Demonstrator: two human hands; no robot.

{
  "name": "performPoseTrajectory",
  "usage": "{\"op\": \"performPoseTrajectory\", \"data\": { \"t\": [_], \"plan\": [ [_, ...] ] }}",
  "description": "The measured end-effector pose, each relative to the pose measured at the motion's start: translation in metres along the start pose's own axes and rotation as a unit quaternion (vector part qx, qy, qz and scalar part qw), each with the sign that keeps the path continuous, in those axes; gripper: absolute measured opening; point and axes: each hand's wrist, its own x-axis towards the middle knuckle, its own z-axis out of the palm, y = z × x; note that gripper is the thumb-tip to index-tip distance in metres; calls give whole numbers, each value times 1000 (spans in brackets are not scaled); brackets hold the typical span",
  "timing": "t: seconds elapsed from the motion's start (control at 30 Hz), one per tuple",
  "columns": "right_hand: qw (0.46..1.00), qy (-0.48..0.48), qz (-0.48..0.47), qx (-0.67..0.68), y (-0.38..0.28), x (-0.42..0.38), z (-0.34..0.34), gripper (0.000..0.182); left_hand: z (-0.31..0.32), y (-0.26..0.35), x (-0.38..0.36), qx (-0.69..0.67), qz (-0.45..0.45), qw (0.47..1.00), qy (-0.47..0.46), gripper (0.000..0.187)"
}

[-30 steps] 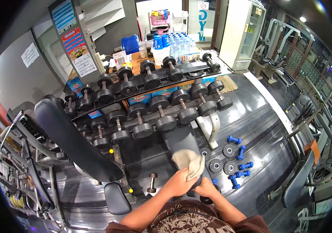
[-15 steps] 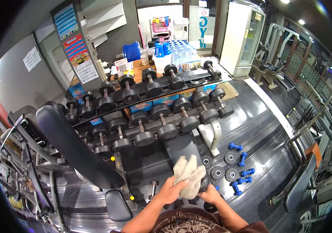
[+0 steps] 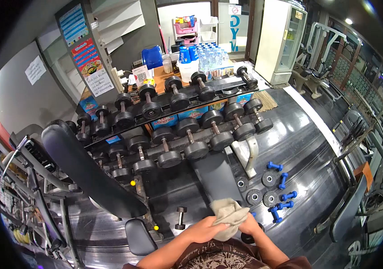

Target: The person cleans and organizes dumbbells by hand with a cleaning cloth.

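Note:
A crumpled beige cloth (image 3: 228,218) is bunched between my two hands, close in front of my body. My left hand (image 3: 206,229) grips its left side, fingers tucked into the folds. On the other side, my right hand (image 3: 249,224) has its fingers closed on the cloth's edge, partly hidden by it. Beyond the cloth lies a black padded bench (image 3: 216,175). Just below my right hand, a dark round weight (image 3: 248,238) is partly covered by my arm. A small dumbbell (image 3: 180,218) stands on the floor to the left of my left hand.
A two-tier rack holds rows of black dumbbells (image 3: 196,142). Blue dumbbells (image 3: 283,180) and weight plates (image 3: 254,197) lie on the floor to the right. An upright black bench pad (image 3: 90,168) rises at left. Water bottles (image 3: 211,58) stand on a counter behind.
The cloth has dropped lower and nearer my body, folded more compactly. My right hand has come up onto it beside my left hand. The view has shifted slightly.

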Motion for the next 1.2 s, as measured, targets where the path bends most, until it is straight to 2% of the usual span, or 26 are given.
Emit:
{"op": "performPoseTrajectory", "data": {
  "t": [0.03, 0.1, 0.13, 0.17, 0.2, 0.3, 0.33, 0.43, 0.47, 0.57, 0.6, 0.7, 0.87, 0.97, 1.0, 1.03, 1.1, 1.2],
  "plan": [
    [999, -15, 46, 22, 3, 2, 3, 34, -6, 0, -6, -53, -9, 999, -8, 40],
    [987, -44, 139, 64, 15, 9, 7, 32, -28, 17, -11, -43, 18, 998, 38, 37],
    [993, -19, 88, 82, -4, 9, 2, 30, -36, 33, -7, -69, -2, 993, 92, 37],
    [993, -29, 92, 61, -12, 13, 3, 30, -43, 43, -2, -94, -21, 985, 145, 38],
    [994, -39, 96, 41, -17, 17, 3, 30, -56, 29, 12, -109, 31, 983, 146, 35],
    [991, -69, 115, -18, -34, 28, 11, 30, -73, 13, 47, -39, 75, 977, 196, 35],
    [987, -79, 137, -34, -65, 34, 6, 33, -76, 8, 58, -38, 96, 979, 177, 35],
    [982, -89, 160, -53, -89, 64, 16, 34, -86, 9, 71, 129, 73, 987, 65, 37],
    [981, -80, 167, -59, -101, 75, 15, 34, -85, 18, 71, 148, 169, 967, 118, 37],
    [988, -43, 146, -40, -95, 103, 29, 38, -120, 49, 63, 151, 28, 988, 36, 36],
    [983, -32, 171, -59, -119, 111, 24, 40, -137, 41, 62, 135, 8, 991, -7, 35],
    [975, -33, 211, -67, -153, 137, 15, 42, -175, 53, 54, 22, 3, 999, -29, 34],
    [993, 46, 59, 90, -139, 171, 44, 32, -245, 83, 70, -114, 68, 986, 104, 33],
    [993, 9, 111, 49, -180, 181, 41, 35, -258, 85, 98, -104, 137, 972, 161, 34],
    [983, -33, 178, 1, -201, 186, 36, 41, -261, 76, 108, -33, 120, 980, 154, 37],
    [983, -32, 181, -9, -211, 191, 37, 43, -258, 75, 113, 42, 114, 982, 143, 37],
    [982, -30, 186, -29, -223, 201, 41, 47, -246, 85, 111, 266, 21, 960, 79, 33],
    [992, 14, 127, -1, -168, 217, 72, 46, -243, 78, 106, 196, 201, 953, 113, 29]
  ]
}}
